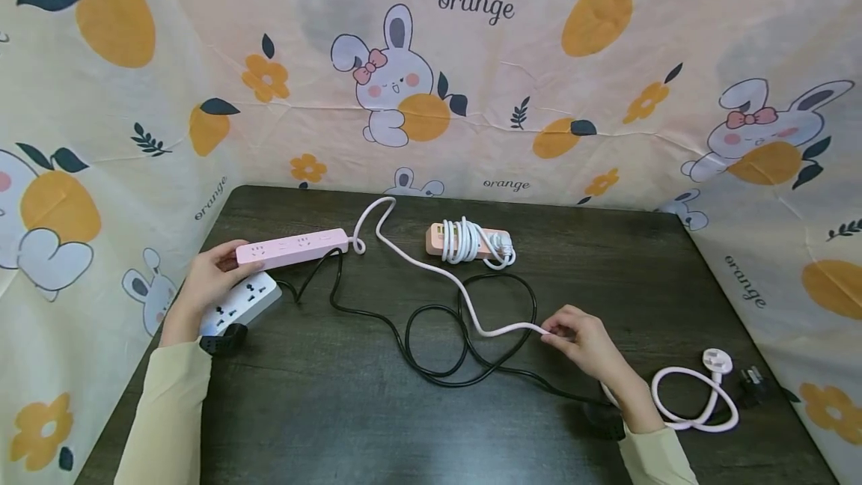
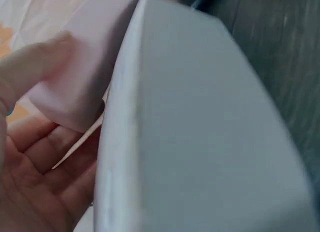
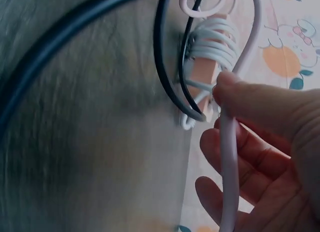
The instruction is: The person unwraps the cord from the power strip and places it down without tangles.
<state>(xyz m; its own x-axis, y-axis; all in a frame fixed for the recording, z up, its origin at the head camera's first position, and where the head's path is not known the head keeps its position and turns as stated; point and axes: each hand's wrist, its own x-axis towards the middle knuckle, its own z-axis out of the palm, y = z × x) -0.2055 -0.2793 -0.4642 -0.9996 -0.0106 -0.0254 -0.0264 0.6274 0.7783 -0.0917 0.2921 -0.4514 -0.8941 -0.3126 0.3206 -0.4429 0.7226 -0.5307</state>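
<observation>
At the left of the table my left hand (image 1: 210, 280) grips the end of a pink power strip (image 1: 296, 248), thumb on one face and fingers beneath in the left wrist view. Just below that hand lies a white power strip (image 1: 244, 304) with a black cord; its broad side fills much of the left wrist view. My right hand (image 1: 587, 343) pinches the pale pink cord (image 1: 431, 268) between thumb and fingertips. That cord runs back in a loose curve to the pink strip. Past the right wrist, it ends in a loop with a pale plug (image 1: 717, 362).
The black cord (image 1: 431, 376) lies in wide loops mid-table, partly under the pink cord. Toward the back sits a peach power strip (image 1: 435, 239) wrapped in its white cord. A black plug (image 1: 751, 383) lies at the right edge. A patterned cloth (image 1: 498, 81) stands behind.
</observation>
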